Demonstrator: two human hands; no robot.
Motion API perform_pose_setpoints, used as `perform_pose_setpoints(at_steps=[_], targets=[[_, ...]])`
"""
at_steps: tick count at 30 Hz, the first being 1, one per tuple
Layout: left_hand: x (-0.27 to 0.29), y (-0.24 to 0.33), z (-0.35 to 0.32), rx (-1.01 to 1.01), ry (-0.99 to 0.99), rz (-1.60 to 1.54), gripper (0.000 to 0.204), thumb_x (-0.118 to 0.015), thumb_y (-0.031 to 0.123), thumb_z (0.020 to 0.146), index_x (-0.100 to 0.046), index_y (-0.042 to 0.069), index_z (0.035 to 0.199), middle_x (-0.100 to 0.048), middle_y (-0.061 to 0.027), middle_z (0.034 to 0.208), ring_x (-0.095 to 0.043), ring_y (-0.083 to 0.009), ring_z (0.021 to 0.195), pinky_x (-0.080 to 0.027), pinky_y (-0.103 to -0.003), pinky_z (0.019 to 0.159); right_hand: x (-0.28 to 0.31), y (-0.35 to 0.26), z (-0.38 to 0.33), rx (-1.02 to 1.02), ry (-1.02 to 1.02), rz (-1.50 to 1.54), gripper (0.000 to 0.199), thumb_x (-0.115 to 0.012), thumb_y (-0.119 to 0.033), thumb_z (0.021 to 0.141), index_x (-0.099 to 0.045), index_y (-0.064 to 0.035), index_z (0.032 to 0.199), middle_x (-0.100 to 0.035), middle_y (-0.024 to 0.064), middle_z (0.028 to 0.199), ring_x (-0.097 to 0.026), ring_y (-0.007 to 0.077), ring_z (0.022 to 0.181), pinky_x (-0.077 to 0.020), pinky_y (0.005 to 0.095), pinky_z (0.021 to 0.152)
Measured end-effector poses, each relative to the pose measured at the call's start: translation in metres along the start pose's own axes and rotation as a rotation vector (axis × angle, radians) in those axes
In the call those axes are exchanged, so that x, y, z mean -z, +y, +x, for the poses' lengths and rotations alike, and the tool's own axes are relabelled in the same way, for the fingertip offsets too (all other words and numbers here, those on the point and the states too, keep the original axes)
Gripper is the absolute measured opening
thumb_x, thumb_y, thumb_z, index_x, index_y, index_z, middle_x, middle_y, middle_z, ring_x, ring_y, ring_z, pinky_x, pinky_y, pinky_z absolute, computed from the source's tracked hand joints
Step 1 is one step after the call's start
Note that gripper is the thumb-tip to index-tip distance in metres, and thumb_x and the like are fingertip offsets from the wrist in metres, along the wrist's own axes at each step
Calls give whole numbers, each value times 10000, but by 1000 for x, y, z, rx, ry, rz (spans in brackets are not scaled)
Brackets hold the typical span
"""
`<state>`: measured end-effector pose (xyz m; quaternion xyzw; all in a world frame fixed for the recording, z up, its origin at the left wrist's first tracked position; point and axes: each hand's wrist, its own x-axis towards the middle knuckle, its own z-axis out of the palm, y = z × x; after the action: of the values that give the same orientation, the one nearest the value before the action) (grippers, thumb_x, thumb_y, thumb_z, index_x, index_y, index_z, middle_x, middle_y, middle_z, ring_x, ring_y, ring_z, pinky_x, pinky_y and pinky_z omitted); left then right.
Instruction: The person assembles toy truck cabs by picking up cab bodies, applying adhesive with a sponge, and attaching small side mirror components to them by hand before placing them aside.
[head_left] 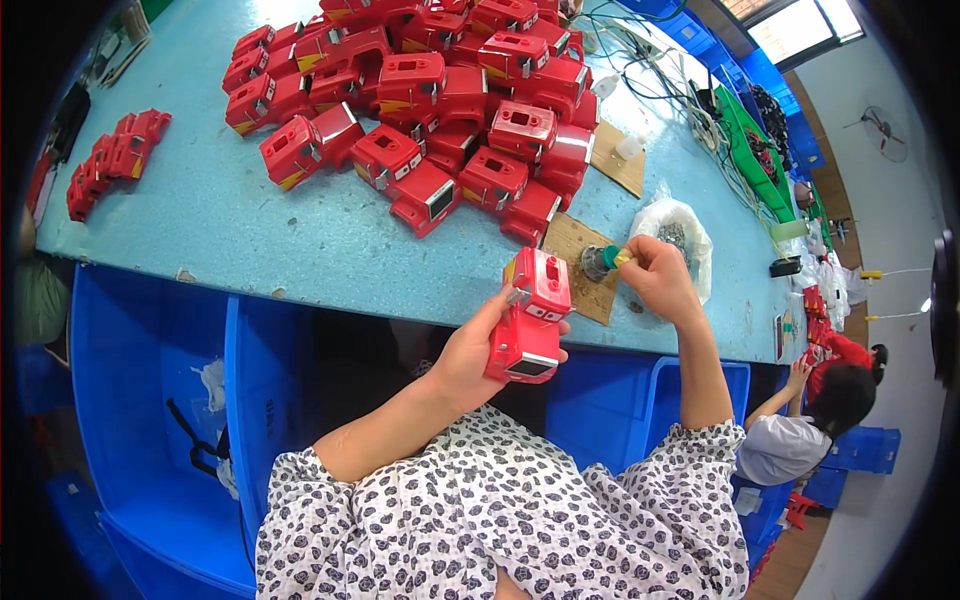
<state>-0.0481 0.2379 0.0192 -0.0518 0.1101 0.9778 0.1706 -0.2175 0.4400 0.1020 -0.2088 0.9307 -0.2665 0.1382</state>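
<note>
My left hand [468,352] is wrapped around a red plastic toy truck body [535,315], held up in front of the table's near edge. It has a silver grille with a dark panel and a hole in the cab roof. My right hand [664,284] is closed in a pinch beside a small grey jar [594,262] with a green top [611,257]. Something yellow shows at the fingertips; whether it is held or worn on a finger I cannot tell. The jar is on a stained wooden board [572,240] at the table edge.
Many red truck bodies [410,90] are heaped on the blue table [200,220], with a small row [118,158] at left. Right of the board is a plastic bag [705,240] of small metal parts. Blue bins [150,360] stand below. Another person [800,425] works at right.
</note>
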Motion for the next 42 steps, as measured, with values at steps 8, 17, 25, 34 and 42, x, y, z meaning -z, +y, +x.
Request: perform_pose_setpoints(at_steps=[8,17,25,34,42], targets=[[-1,0,-1,-15,16,-24,504,-278,421,1052,-441,40,1339,-622,-183,1140,-659,-322,979,-541,-441,872,-1,1,0,-24,-17,2,128,-630,-88,804,-606,36,829,-525,-11,635,-443,58,599,-358,259,521],[-1,2,-2,-13,6,19,533,-256,442,1047,-455,37,1331,-628,-199,1128,-661,-372,985,-548,-448,858,4,-21,-31,-62,-121,659,66,-588,-57,852,-617,-9,888,-569,-7,721,-507,49,610,-392,204,538],[-12,2,1,-91,87,38,480,-258,397,1057,-475,50,1308,-624,-120,1166,-648,-241,1035,-535,-384,889,-26,-57,-57,15,-538,726,59,-603,-17,839,-601,22,884,-576,-43,783,-488,17,698,-374,199,581],[-18,2,4,-148,133,80,460,-262,351,1052,-500,37,1289,-622,-117,1179,-633,-219,1044,-523,-385,912,-35,-52,-56,18,-529,548,98,-624,-60,821,-619,24,871,-599,-26,768,-497,28,690,-392,221,575],[-15,3,2,-64,135,32,437,-271,348,1057,-493,44,1280,-617,-97,1161,-639,-194,1005,-534,-367,870,-35,-49,-49,-64,-616,767,89,-629,-56,810,-625,11,870,-608,-29,793,-507,25,689,-376,203,567]])
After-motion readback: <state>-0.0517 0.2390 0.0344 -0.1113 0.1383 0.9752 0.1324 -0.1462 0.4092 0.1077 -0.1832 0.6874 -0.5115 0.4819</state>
